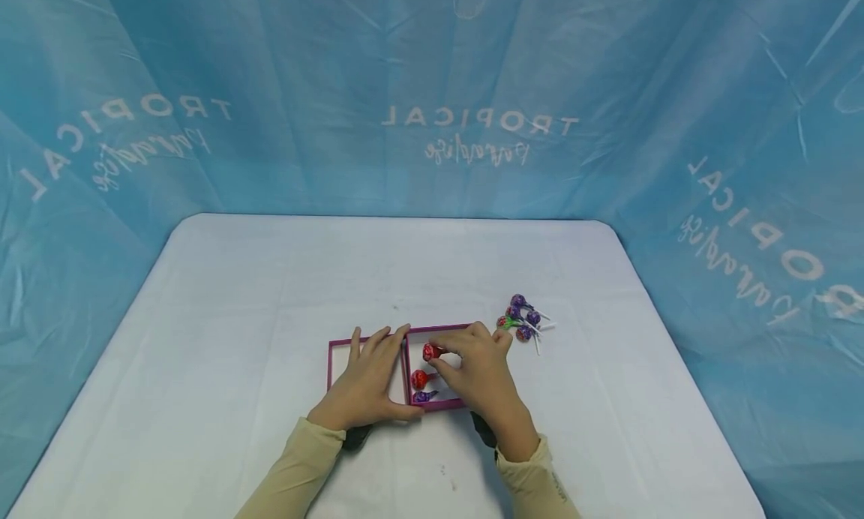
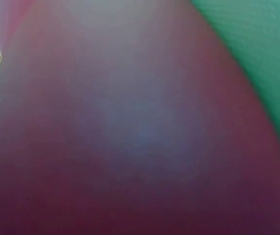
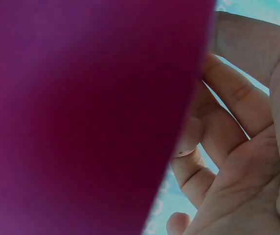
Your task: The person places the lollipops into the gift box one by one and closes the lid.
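Observation:
In the head view a shallow box [image 1: 407,369] with magenta rims and a divider lies on the table. My right hand [image 1: 482,369] pinches a red-wrapped lollipop [image 1: 430,352] between thumb and index finger, over the right compartment. Beneath it in that compartment lie a red-orange lollipop [image 1: 419,379] and a purple lollipop [image 1: 422,396]. My left hand [image 1: 367,384] rests over the left compartment, fingers spread toward the far rim, thumb along the near rim. A blurred magenta wall [image 3: 91,117] hides the right fingertips in the right wrist view; the left wrist view is blurred.
Several wrapped lollipops [image 1: 523,334], mostly purple with one green, lie in a loose pile right of the box. A white cloth [image 1: 270,279] covers the table. Blue printed curtains [image 1: 432,69] hang behind and at both sides.

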The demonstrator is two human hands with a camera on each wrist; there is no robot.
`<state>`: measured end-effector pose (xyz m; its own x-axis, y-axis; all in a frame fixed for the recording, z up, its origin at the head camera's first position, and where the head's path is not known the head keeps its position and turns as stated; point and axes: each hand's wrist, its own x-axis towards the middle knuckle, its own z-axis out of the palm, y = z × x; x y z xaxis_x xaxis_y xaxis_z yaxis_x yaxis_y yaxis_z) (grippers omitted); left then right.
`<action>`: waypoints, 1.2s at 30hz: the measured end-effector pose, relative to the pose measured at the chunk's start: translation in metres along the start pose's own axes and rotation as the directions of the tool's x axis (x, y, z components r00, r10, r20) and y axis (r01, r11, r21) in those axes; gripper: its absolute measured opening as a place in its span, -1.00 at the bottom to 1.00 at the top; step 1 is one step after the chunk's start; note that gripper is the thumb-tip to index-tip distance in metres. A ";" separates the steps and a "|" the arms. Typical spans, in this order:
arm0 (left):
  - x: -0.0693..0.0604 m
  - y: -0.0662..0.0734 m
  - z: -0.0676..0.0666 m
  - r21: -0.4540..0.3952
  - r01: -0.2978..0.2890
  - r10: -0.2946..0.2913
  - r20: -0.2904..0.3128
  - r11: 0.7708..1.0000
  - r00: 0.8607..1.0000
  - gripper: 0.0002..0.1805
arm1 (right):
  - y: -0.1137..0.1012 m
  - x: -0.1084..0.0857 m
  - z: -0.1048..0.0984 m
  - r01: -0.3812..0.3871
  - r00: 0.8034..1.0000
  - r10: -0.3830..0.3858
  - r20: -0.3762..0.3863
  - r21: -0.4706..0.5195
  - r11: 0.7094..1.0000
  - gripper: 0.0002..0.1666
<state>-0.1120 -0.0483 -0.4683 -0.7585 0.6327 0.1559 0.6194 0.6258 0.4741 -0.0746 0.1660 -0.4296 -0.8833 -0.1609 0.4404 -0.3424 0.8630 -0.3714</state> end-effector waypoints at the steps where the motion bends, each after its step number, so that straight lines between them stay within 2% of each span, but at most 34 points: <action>1: 0.000 0.000 0.000 0.001 0.002 -0.002 0.002 1.000 1.000 0.44 | -0.001 0.000 0.001 0.005 1.000 -0.005 0.003 0.003 1.000 -0.63; 16: 0.000 0.001 0.000 0.008 0.007 -0.007 0.008 1.000 1.000 0.43 | -0.003 -0.001 0.012 -0.022 0.996 0.023 0.089 -0.009 1.000 -0.66; 24: -0.001 0.001 0.000 0.021 0.010 -0.010 0.017 1.000 1.000 0.44 | -0.004 -0.002 0.016 -0.061 0.990 0.062 0.128 -0.011 0.998 -0.68; 36: -0.001 0.001 0.001 0.010 0.012 -0.013 0.012 1.000 1.000 0.43 | -0.003 -0.002 0.020 -0.070 0.987 0.072 0.145 -0.018 0.997 -0.67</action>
<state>-0.1105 -0.0480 -0.4684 -0.7638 0.6301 0.1397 0.6119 0.6381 0.4673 -0.0779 0.1539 -0.4459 -0.9427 -0.1659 0.2893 -0.2737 0.8806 -0.3869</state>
